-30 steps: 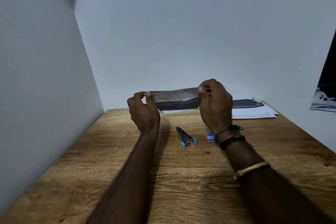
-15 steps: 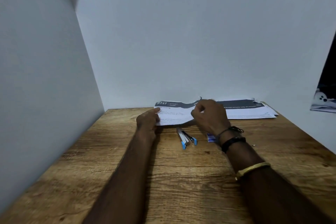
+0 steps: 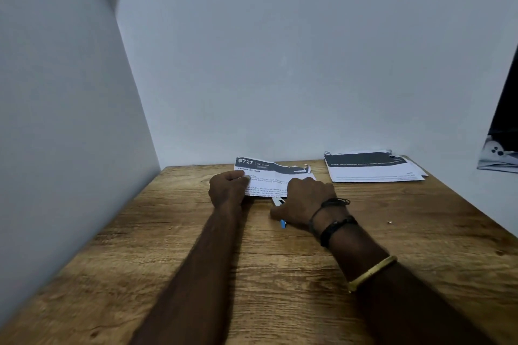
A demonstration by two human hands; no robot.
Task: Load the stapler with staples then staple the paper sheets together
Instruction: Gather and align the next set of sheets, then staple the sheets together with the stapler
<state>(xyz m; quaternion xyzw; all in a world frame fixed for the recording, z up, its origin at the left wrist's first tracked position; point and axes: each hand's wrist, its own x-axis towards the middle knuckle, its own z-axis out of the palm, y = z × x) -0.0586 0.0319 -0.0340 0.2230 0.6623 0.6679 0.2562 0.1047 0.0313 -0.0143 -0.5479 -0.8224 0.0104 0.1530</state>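
A printed paper sheet set (image 3: 270, 176) with a dark header lies flat on the wooden table (image 3: 280, 283) near the back wall. My left hand (image 3: 228, 190) pinches its left edge against the table. My right hand (image 3: 304, 204) has come down over the stapler (image 3: 283, 223), and its fingers curl around it just below the paper's lower right corner. Only the stapler's blue tip and a bit of silver metal show beside my thumb. The staple box is hidden under my right hand or wrist.
A second stack of printed sheets (image 3: 372, 169) lies at the back right of the table. A small metal bit (image 3: 389, 222) sits right of my wrist. Grey walls close in on the left and behind; a dark object (image 3: 501, 143) hangs at the right edge.
The paper was held up in both hands and now lies flat on the table. My right hand let go of the sheet and moved down onto the stapler; my left hand stays on the paper's edge.
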